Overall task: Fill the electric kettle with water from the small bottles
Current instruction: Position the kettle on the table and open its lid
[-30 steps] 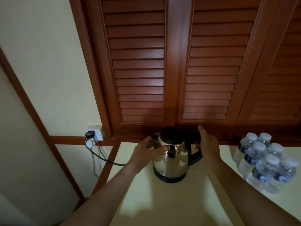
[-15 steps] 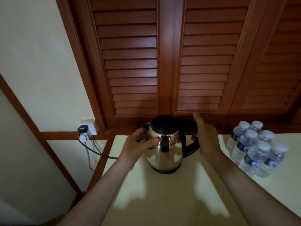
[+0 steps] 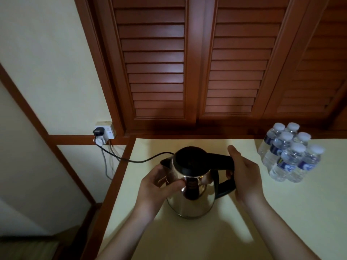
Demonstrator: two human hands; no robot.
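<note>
Hands clasp the kettle [image 3: 189, 192] between them on the table [image 3: 281, 212]: the left hand [image 3: 155, 186] curls around the steel body just under the spout, thumb across the front, while the right hand [image 3: 244, 177] wraps the black handle [image 3: 223, 173]. Bottles [image 3: 289, 154], capped and packed together, stand on the table right of the right hand, apart from it. Beyond the left hand a cord [image 3: 131, 160] runs from behind the kettle to a plug [image 3: 98, 131] in the wall socket [image 3: 107, 130].
</note>
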